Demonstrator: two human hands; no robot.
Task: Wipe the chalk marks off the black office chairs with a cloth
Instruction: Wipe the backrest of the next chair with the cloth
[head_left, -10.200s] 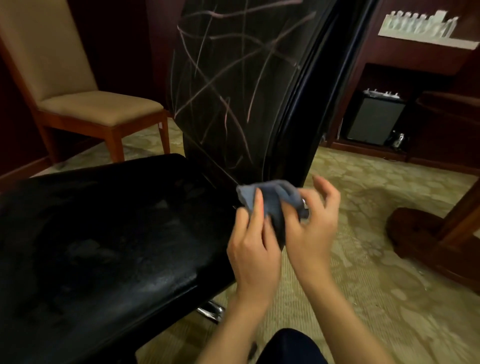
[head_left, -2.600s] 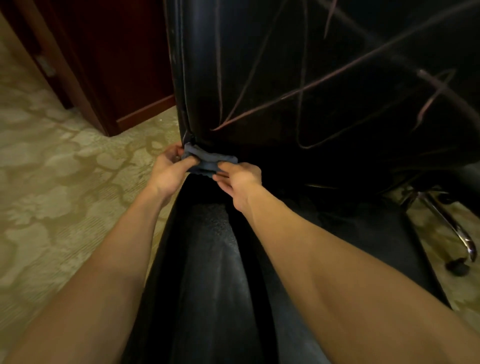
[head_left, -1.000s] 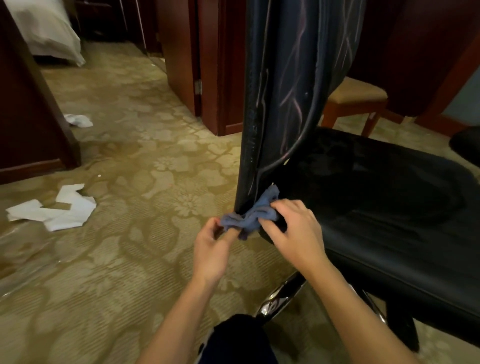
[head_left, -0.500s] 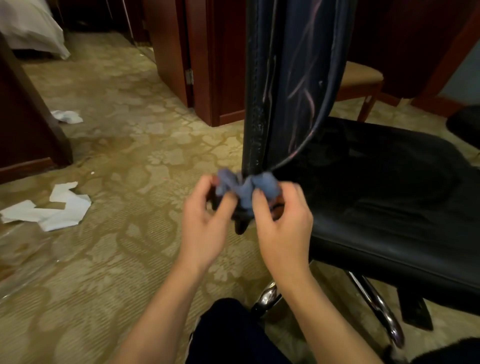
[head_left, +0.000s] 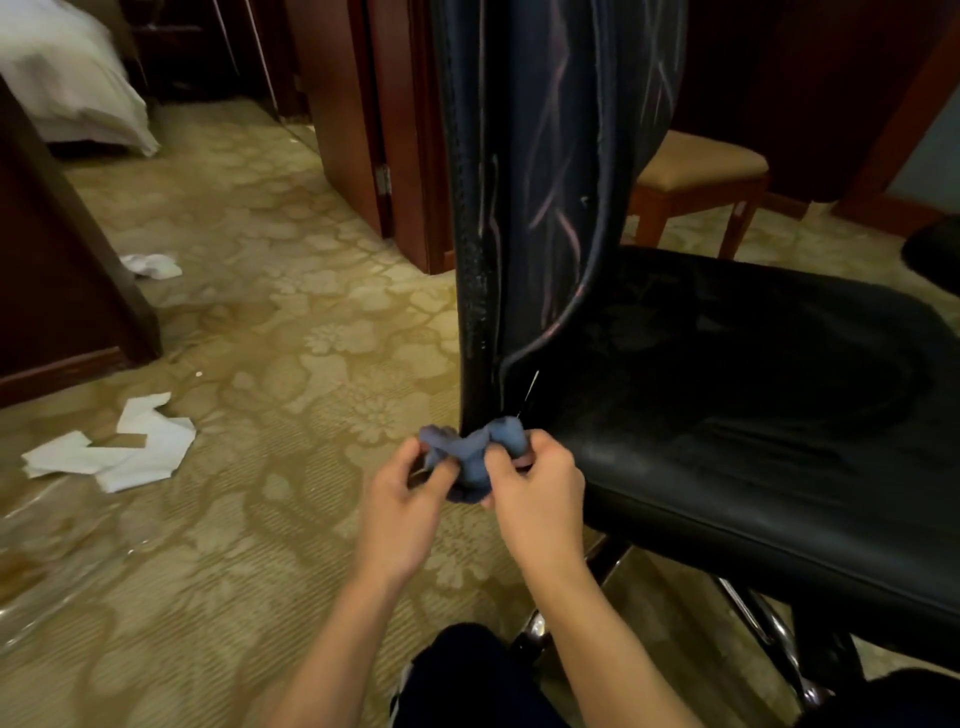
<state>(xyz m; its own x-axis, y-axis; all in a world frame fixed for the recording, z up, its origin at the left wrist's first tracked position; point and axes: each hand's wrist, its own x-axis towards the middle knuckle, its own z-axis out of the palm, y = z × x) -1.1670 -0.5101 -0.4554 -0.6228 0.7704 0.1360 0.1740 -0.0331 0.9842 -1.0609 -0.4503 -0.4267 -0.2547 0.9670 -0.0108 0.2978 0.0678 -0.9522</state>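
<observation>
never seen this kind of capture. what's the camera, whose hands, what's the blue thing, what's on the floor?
There is no machine here. One wide-angle camera sits on a person's head and looks forward and down, so the arms come in from the bottom edge. The left hand and right hand both pinch a bunched blue cloth, held in front of the lower edge of the black office chair's backrest. Pale chalk marks streak the backrest. The seat is to the right. On the patterned carpet lie white paper scraps. A tan wooden chair stands behind.
</observation>
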